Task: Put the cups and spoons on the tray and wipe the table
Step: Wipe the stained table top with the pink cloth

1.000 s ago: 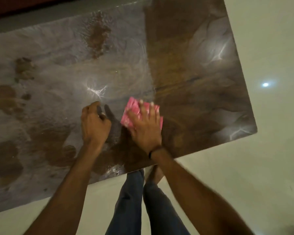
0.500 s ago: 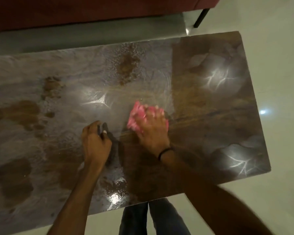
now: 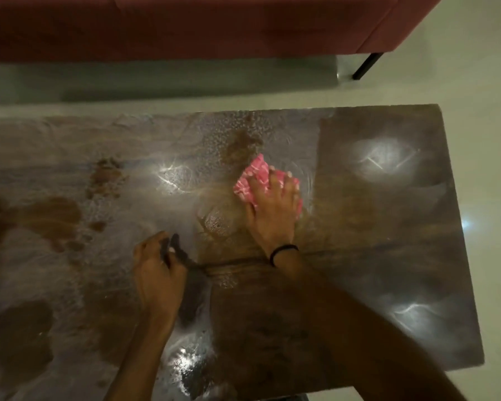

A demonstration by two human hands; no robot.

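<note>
Table (image 3: 388,256) still wet ahead of fingertips: right hand (image 3: 272,215), fingers spread, pushed cloth (image 3: 252,178) farther; left hand (image 3: 156,273) curled, empty.

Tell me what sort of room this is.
Probably a home living room. A red sofa with a thin black leg stands just beyond a low, glossy table, on a pale smooth floor. The right hand presses a pink cloth onto the wet table.
</note>
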